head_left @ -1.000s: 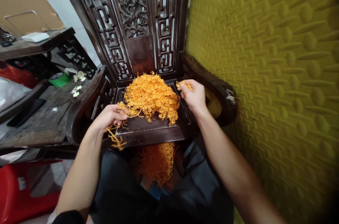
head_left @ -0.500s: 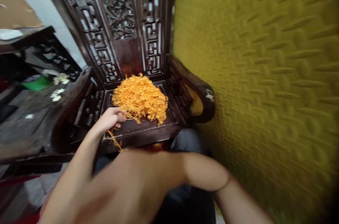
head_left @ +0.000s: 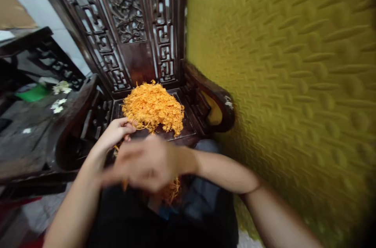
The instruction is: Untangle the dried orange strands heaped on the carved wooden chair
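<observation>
Carved dark chair (head_left: 138,36) beside a yellow wall holds the orange strand pile (head_left: 152,107) on its seat. Left hand (head_left: 116,132) pinches strands at the pile's seven o'clock edge. Right hand (head_left: 147,164), a second ago at three o'clock, now blurs across below; its grip is unreadable.

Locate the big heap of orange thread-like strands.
The heap of orange strands lies mid-frame on the dark carved wooden chair seat, just beyond the left hand.

A dark carved chair (head_left: 138,56) is carrying an orange heap of strands (head_left: 152,107), which is lying on the seat (head_left: 179,130), toward its back and between the armrests.
</observation>
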A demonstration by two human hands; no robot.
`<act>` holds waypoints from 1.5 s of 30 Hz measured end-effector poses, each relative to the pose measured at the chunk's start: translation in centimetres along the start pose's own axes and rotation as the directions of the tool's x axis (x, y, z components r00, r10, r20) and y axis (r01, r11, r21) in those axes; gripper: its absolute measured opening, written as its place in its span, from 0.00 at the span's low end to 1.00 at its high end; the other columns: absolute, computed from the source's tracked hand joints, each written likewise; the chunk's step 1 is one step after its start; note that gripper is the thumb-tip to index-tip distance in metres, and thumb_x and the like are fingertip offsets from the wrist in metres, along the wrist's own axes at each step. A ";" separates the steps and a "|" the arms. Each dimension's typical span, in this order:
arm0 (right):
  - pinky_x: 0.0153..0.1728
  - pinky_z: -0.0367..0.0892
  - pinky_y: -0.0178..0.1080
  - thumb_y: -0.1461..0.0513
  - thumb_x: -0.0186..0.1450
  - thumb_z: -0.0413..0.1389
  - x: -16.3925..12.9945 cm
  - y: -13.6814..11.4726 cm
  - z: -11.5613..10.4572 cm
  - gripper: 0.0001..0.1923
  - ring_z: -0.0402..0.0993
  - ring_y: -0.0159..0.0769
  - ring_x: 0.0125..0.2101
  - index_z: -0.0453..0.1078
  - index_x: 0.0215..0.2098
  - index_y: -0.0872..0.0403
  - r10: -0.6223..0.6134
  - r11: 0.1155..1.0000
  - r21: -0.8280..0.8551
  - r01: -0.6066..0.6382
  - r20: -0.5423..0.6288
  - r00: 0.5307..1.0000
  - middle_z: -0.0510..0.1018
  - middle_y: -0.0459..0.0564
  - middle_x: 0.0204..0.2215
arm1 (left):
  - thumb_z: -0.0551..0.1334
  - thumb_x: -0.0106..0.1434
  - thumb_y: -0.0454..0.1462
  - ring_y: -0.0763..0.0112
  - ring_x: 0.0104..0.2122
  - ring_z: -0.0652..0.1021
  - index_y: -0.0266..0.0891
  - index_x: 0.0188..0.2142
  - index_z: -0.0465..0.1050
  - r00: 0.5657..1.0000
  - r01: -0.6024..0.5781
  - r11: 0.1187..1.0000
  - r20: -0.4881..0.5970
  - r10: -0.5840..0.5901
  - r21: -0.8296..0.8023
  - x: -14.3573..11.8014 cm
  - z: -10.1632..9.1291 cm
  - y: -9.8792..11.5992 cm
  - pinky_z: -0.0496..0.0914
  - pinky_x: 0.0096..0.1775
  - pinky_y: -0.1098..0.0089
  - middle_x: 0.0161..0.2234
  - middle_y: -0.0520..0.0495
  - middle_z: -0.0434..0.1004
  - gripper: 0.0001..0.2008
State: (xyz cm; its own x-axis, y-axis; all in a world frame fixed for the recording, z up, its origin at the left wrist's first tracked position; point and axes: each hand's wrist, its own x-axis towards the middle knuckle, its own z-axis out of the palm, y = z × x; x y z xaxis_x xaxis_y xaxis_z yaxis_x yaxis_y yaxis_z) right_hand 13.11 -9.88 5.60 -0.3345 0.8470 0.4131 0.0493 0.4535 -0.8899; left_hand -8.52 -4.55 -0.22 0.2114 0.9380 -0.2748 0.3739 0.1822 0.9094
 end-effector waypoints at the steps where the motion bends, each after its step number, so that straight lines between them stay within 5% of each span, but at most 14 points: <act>1: 0.27 0.74 0.31 0.48 0.66 0.60 0.7 0.6 -0.5 0.19 0.75 0.31 0.28 0.82 0.43 0.52 -0.015 0.998 0.067 0.013 0.032 0.999 0.77 0.43 0.24 | 0.68 0.51 0.36 0.77 0.18 0.69 0.35 0.35 0.75 1.000 -0.017 1.000 0.003 0.017 -0.018 0.0 0.2 0.0 0.66 0.23 0.72 0.22 0.54 0.71 0.11; 5: 0.13 0.52 0.29 0.42 0.64 0.60 3.5 5.5 -4.8 0.22 0.62 0.24 0.17 0.76 0.40 0.51 0.125 0.896 0.439 -0.063 -0.113 0.986 0.69 0.41 0.21 | 0.69 0.54 0.38 0.79 0.18 0.68 0.35 0.37 0.75 0.998 -0.013 0.995 0.057 0.019 -0.096 0.1 0.5 -0.3 0.67 0.23 0.71 0.28 0.51 0.74 0.12; 10: 0.12 0.46 0.26 0.47 0.50 0.73 4.2 11.7 -7.9 0.25 0.72 0.27 0.24 0.68 0.28 0.54 0.343 0.775 0.598 -0.205 -0.125 0.931 0.73 0.46 0.28 | 0.69 0.60 0.44 0.82 0.17 0.66 0.36 0.36 0.75 0.986 -0.026 0.997 0.164 0.038 -0.073 0.2 0.5 -0.5 0.63 0.21 0.73 0.29 0.49 0.75 0.13; 13: 0.13 0.48 0.27 0.54 0.48 0.76 3.5 12.9 -7.6 0.22 0.74 0.30 0.25 0.73 0.33 0.55 0.406 0.791 0.516 -0.327 -0.045 0.913 0.77 0.48 0.30 | 0.70 0.59 0.46 0.81 0.19 0.67 0.36 0.37 0.76 0.980 -0.030 1.000 0.196 0.030 -0.002 0.1 0.6 -0.2 0.62 0.21 0.75 0.30 0.50 0.76 0.15; 17: 0.15 0.51 0.31 0.49 0.60 0.67 3.1 12.2 -6.8 0.23 0.62 0.26 0.16 0.79 0.48 0.53 0.378 0.896 0.235 -0.377 0.043 0.925 0.70 0.41 0.17 | 0.69 0.59 0.45 0.79 0.21 0.66 0.37 0.38 0.77 0.968 -0.024 0.992 0.251 -0.008 0.122 -0.1 0.9 0.4 0.61 0.21 0.76 0.26 0.52 0.72 0.15; 21: 0.35 0.71 0.40 0.51 0.59 0.67 2.6 10.3 -4.8 0.19 0.77 0.36 0.31 0.81 0.45 0.51 0.187 0.975 -0.153 -0.160 0.183 0.965 0.82 0.48 0.30 | 0.66 0.61 0.45 0.78 0.20 0.63 0.37 0.34 0.79 0.943 -0.094 0.961 0.332 0.002 0.259 -0.1 1.8 0.7 0.57 0.21 0.74 0.23 0.53 0.70 0.13; 24: 0.44 0.70 0.43 0.54 0.62 0.65 2.5 9.4 -3.3 0.09 0.79 0.40 0.37 0.80 0.35 0.51 0.081 0.963 -0.268 -0.017 0.230 0.970 0.83 0.49 0.35 | 0.65 0.61 0.44 0.77 0.20 0.64 0.36 0.30 0.79 0.949 -0.158 0.940 0.308 0.060 0.303 0.1 2.4 0.8 0.56 0.24 0.73 0.21 0.52 0.71 0.12; 27: 0.36 0.69 0.40 0.53 0.67 0.60 3.3 9.5 -4.4 0.13 0.77 0.37 0.31 0.75 0.30 0.52 -0.020 0.980 -0.199 -0.027 -0.232 0.972 0.80 0.49 0.29 | 0.66 0.60 0.43 0.76 0.22 0.67 0.35 0.29 0.79 0.974 -0.121 0.944 0.222 0.053 0.306 0.1 2.5 0.8 0.58 0.25 0.73 0.23 0.49 0.75 0.12; 29: 0.24 0.63 0.35 0.50 0.69 0.56 4.2 10.2 -6.2 0.14 0.72 0.32 0.24 0.70 0.33 0.51 0.024 0.999 -0.009 -0.038 -0.637 0.770 0.76 0.47 0.27 | 0.67 0.59 0.42 0.76 0.21 0.67 0.34 0.28 0.79 0.985 -0.069 0.949 0.174 0.015 0.308 0.0 2.2 0.7 0.58 0.24 0.74 0.23 0.48 0.76 0.12; 31: 0.16 0.53 0.31 0.49 0.68 0.55 4.8 11.1 -7.7 0.14 0.66 0.27 0.18 0.65 0.34 0.50 0.143 0.985 0.172 -0.019 -0.745 0.651 0.76 0.46 0.29 | 0.67 0.59 0.42 0.77 0.20 0.66 0.34 0.30 0.79 0.991 -0.039 0.955 0.136 -0.001 0.294 0.0 1.9 0.5 0.59 0.23 0.74 0.24 0.47 0.76 0.12; 35: 0.12 0.47 0.30 0.57 0.59 0.64 4.0 11.8 -7.3 0.14 0.67 0.26 0.16 0.62 0.31 0.51 0.367 0.901 0.381 -0.207 -0.417 0.831 0.80 0.47 0.32 | 0.66 0.61 0.46 0.78 0.20 0.64 0.35 0.36 0.79 0.994 -0.095 0.968 0.076 0.080 0.230 -0.3 1.8 0.4 0.59 0.21 0.76 0.26 0.49 0.75 0.15; 39: 0.13 0.48 0.31 0.57 0.60 0.64 2.4 10.6 -5.7 0.16 0.65 0.26 0.15 0.72 0.45 0.51 0.337 0.884 0.398 -0.246 -0.176 0.925 0.77 0.43 0.27 | 0.65 0.62 0.45 0.78 0.21 0.63 0.34 0.35 0.79 0.980 -0.199 0.941 0.074 0.186 0.274 -0.7 2.0 0.8 0.58 0.24 0.75 0.25 0.51 0.73 0.14; 42: 0.17 0.56 0.33 0.50 0.63 0.62 1.8 9.9 -5.8 0.23 0.64 0.27 0.16 0.76 0.53 0.51 0.291 0.940 0.207 -0.272 -0.068 0.954 0.75 0.43 0.22 | 0.65 0.63 0.45 0.77 0.24 0.65 0.34 0.35 0.79 0.959 -0.283 0.895 0.107 0.262 0.344 -0.8 2.2 0.9 0.59 0.28 0.73 0.25 0.50 0.73 0.15; 45: 0.34 0.71 0.41 0.48 0.58 0.67 1.5 9.9 -5.9 0.27 0.77 0.37 0.29 0.79 0.52 0.51 0.245 0.966 -0.101 -0.240 0.047 0.968 0.83 0.50 0.34 | 0.64 0.64 0.46 0.75 0.26 0.67 0.35 0.36 0.80 0.944 -0.330 0.856 0.121 0.308 0.399 -0.6 2.3 0.8 0.60 0.30 0.72 0.26 0.50 0.74 0.15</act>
State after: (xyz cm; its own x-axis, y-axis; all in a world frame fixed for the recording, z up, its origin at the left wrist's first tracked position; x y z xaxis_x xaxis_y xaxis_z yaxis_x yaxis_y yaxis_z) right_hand 18.66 -2.48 -1.44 -0.3558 0.9184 0.1728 0.2227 0.2629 -0.9388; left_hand -6.29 -5.65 -0.08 0.4237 0.9057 -0.0168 0.6101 -0.2716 0.7443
